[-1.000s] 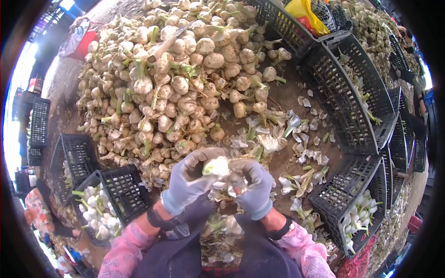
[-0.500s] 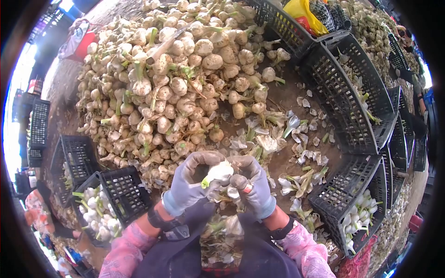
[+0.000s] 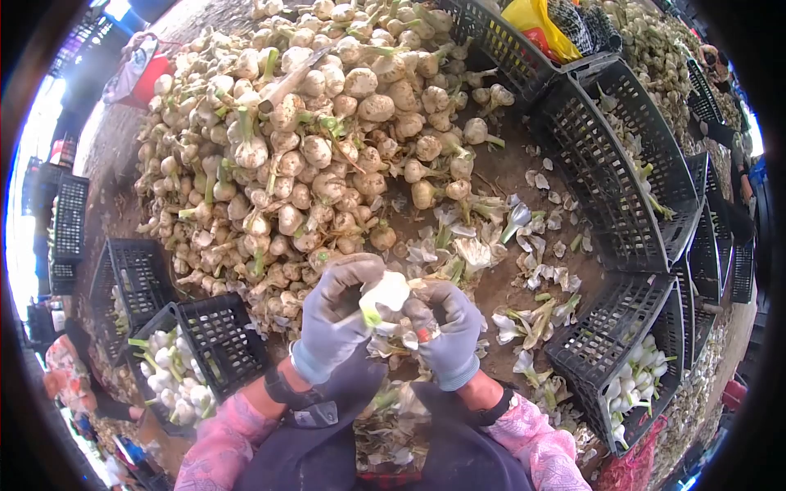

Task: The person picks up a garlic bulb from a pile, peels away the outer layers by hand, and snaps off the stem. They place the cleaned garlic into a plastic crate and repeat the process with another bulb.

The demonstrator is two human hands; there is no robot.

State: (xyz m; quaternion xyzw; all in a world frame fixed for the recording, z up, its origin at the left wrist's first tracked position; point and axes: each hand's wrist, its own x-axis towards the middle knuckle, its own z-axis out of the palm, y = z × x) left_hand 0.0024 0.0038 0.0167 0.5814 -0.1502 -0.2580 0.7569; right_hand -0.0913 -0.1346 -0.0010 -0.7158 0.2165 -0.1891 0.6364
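My left hand (image 3: 334, 315), in a dirty grey-and-lilac glove, is closed round a garlic bulb (image 3: 388, 290). The bulb is white and smooth, and its short green stem end points down toward my lap. Close against the bulb's right side is my right hand (image 3: 450, 331), gloved alike, with its fingers curled. A small red-orange bit (image 3: 423, 335) shows at its fingers; the rest of that thing is hidden. Beyond both hands lies a big heap of unpeeled garlic (image 3: 319, 155) with dirty skins and cut stems.
Black plastic crates (image 3: 606, 164) stand along the right. Peeled bulbs fill a lower right crate (image 3: 565, 352) and a left crate (image 3: 221, 344). Loose garlic skins (image 3: 536, 270) litter the ground. A red bucket (image 3: 150, 80) sits at the far left, a yellow bag (image 3: 536, 24) at the back.
The bulb has tipped so that its stem points more downward, and more of its white surface shows. My right hand has turned and shifted slightly down and left.
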